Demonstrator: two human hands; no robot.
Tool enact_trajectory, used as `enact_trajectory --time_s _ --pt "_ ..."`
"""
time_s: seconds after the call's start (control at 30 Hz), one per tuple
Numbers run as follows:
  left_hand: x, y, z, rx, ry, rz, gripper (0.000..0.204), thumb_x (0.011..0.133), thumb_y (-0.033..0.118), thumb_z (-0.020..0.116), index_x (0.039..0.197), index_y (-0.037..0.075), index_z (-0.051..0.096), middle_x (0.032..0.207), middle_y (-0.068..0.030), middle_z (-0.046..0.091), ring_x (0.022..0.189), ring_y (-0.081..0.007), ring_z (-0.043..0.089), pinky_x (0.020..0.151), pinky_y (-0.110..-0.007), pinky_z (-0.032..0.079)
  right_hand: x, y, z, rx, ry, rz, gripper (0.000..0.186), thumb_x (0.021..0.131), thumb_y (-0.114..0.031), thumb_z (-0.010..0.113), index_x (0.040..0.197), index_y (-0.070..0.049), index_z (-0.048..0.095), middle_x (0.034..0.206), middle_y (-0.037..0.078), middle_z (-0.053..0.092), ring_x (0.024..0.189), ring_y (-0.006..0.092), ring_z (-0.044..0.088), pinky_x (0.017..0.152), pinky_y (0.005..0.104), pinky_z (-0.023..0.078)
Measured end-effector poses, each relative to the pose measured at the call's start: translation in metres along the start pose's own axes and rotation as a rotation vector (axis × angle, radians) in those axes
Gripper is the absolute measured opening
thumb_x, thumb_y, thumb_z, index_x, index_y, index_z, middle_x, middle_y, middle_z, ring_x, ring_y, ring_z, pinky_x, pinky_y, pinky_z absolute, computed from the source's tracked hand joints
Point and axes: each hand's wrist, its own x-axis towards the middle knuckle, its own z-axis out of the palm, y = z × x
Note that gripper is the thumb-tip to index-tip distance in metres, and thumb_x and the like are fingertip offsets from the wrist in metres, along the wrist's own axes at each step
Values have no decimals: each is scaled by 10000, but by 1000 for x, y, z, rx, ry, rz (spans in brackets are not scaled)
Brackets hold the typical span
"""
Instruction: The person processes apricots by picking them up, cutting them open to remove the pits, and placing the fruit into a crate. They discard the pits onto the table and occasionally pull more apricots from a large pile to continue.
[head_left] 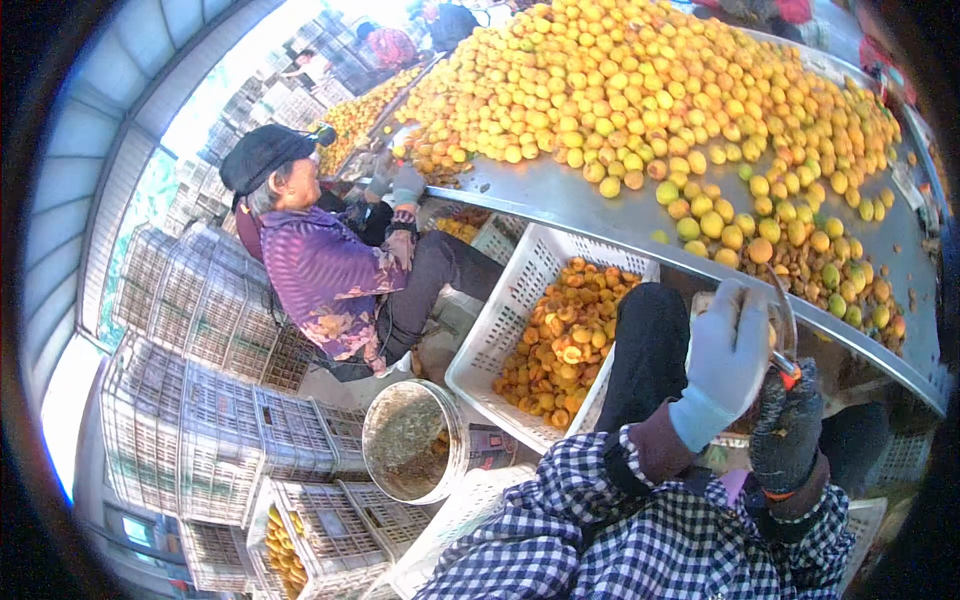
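Note:
My left hand (722, 358), in a pale grey-blue glove, is closed beside the table's front edge. What its fingers hold is hidden behind them. Just right of it, my right hand (786, 432) in a dark, soiled knit glove grips a small tool (789, 376) with an orange part and a thin curved metal piece rising from it. Both hands meet close together above my lap. Beyond them, whole yellow-orange apricots (620, 90) are heaped on a metal table (550, 195). Left of my knee, halved apricots (560, 345) lie in a white plastic crate (500, 300).
A dirty white bucket (415, 440) stands left of the crate. Stacked plastic crates (190, 420) line the left side; one holds yellow fruit (284, 550). A co-worker (325, 260) in a black cap and purple patterned top sits at the table. Other people work farther back.

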Motion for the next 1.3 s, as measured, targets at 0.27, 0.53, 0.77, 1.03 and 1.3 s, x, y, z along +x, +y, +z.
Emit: enact_trajectory --time_s 0.27,0.53,0.77,1.03,1.3 --pt "10 26 -19 443 -3 289 110 789 74 536 874 3 527 737 -113 545 637 -233 555 527 -335 416 22 -14 29 5 11 -225 260 916 -173 436 1071 22 509 934 145 593 799 230 587 659 320 470" --pt "26 14 1 232 -86 441 293 803 214 590 993 13 494 771 -125 580 646 -231 579 522 -316 459 5 -2 -33 1355 -257 589 341 877 -250 564 1124 -18 526 965 78 639 777 164 617 625 288 493" --pt "19 8 35 -481 -116 -232 639 883 593 325 1129 35 516 779 -97 622 608 -206 615 500 -279 501 -17 12 -10 296 63 181 426 839 -307 580 1083 31 495 779 196 615 683 364 624 576 418 492" --pt "11 2 47 -278 -68 -155 650 874 595 351 1190 38 460 780 -107 630 608 -211 624 497 -282 505 -18 21 -12 126 38 166 256 821 -168 575 987 14 506 741 159 576 615 339 587 524 391 454" --pt "14 4 51 -106 -109 -193 707 872 571 404 1202 -54 399 708 -133 610 522 -199 586 486 -287 493 -5 -1 -41 -67 -35 158 320 826 -277 598 924 14 507 641 178 568 575 371 584 490 420 445"
